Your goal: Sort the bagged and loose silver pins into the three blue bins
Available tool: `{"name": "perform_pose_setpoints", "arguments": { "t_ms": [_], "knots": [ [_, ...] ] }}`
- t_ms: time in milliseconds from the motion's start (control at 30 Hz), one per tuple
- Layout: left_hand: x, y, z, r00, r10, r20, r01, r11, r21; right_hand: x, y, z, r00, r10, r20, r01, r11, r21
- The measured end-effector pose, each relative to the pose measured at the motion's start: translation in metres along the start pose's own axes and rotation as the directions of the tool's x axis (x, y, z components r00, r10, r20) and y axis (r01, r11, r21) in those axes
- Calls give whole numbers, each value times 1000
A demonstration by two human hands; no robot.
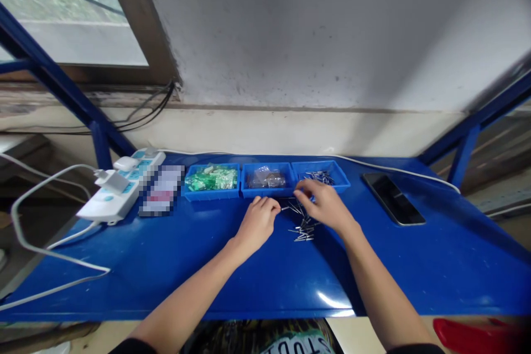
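My left hand (pixel 258 221) is closed in a pinch on a thin metal pin (pixel 284 209), whose silvery end sticks out to the right of the fingertips. My right hand (pixel 324 204) hovers just in front of the right blue bin, thumb and fingers drawn together. Whatever those fingertips hold, if anything, is too small to make out. Between and below the hands lies a loose pile of thin metal pins (pixel 305 231) on the blue table (pixel 249 287). More pins (pixel 320 177) fill the right blue bin (pixel 344 183), partly covered by my right hand.
The middle blue bin (pixel 265 193) holds brownish small parts in clear plastic; the left blue bin (pixel 211 196) holds green and white packets. A white power strip (pixel 112 199) with cables and a blurred flat object (pixel 162 191) lie left. On the right rests a black phone (pixel 393 198).
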State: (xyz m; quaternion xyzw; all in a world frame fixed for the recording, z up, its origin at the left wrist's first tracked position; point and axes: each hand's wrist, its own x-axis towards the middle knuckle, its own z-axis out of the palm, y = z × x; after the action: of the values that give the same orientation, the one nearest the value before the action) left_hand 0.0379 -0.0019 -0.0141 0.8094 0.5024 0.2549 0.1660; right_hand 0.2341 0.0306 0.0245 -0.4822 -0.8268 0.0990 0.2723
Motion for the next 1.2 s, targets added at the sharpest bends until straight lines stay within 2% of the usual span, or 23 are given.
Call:
{"name": "perform_pose_setpoints", "arguments": {
  "t_ms": [100, 167, 267, 333, 400, 467, 533, 567, 633, 700, 733, 800, 867, 933, 1033, 1133, 1200],
  "knots": [
    [2, -9, -6, 997, -19, -77, 8, 990, -139, 0, -22, 11, 974, -173, 147, 175, 985, 1],
    [3, -10, -7, 995, -47, -93, 28, 980, -196, 0, -28, 16, 970, -184, 156, 191, 981, -31],
    [2, -7, -5, 992, -95, -84, 68, 958, -279, 2, -23, 18, 983, -133, 126, 145, 985, -89],
    [0, -1, -3, 995, -81, -65, 61, 960, -272, 3, -12, 14, 998, -54, 40, 59, 988, -144],
    [-4, 7, -1, 1000, -6, -5, 5, 983, -184, 3, 4, 6, 986, 89, -140, -115, 975, -193],
    [-9, 15, 1, 992, 85, 91, -80, 995, -54, 1, 19, -4, 915, 245, -319, -314, 932, -183],
    [-13, 21, 4, 974, 145, 173, -159, 985, 66, -1, 29, -12, 861, 342, -377, -414, 901, -130],
    [-14, 23, 6, 967, 162, 195, -186, 976, 112, -1, 30, -14, 862, 356, -361, -416, 903, -104],
    [-14, 24, 8, 964, 166, 209, -202, 965, 168, -2, 27, -14, 910, 309, -276, -336, 940, -55],
    [-12, 21, 8, 975, 124, 186, -157, 972, 177, -1, 16, -9, 976, 183, -123, -185, 983, -11],
    [-11, 17, 6, 983, 87, 159, -114, 980, 164, -1, 9, -6, 994, 105, -34, -104, 994, 13],
    [-7, 8, 1, 996, 5, 89, -15, 993, 115, -1, -4, 1, 993, -34, 115, 28, 998, 55],
    [-3, -1, -5, 998, -59, 20, 58, 997, 45, -1, -14, 6, 975, -120, 186, 108, 991, 74],
    [-1, -7, -10, 996, -90, -28, 89, 996, -29, 0, -19, 10, 968, -156, 195, 149, 987, 52],
    [2, -7, -10, 993, -97, -69, 87, 988, -130, 1, -19, 14, 980, -121, 160, 136, 987, -88],
    [0, 1, -5, 993, -90, -73, 75, 979, -190, 2, -11, 13, 996, -42, 74, 57, 973, -224],
    [-3, 9, -3, 997, -62, -54, 49, 975, -215, 3, -1, 8, 998, 50, -47, -61, 965, -255]
  ]
}}
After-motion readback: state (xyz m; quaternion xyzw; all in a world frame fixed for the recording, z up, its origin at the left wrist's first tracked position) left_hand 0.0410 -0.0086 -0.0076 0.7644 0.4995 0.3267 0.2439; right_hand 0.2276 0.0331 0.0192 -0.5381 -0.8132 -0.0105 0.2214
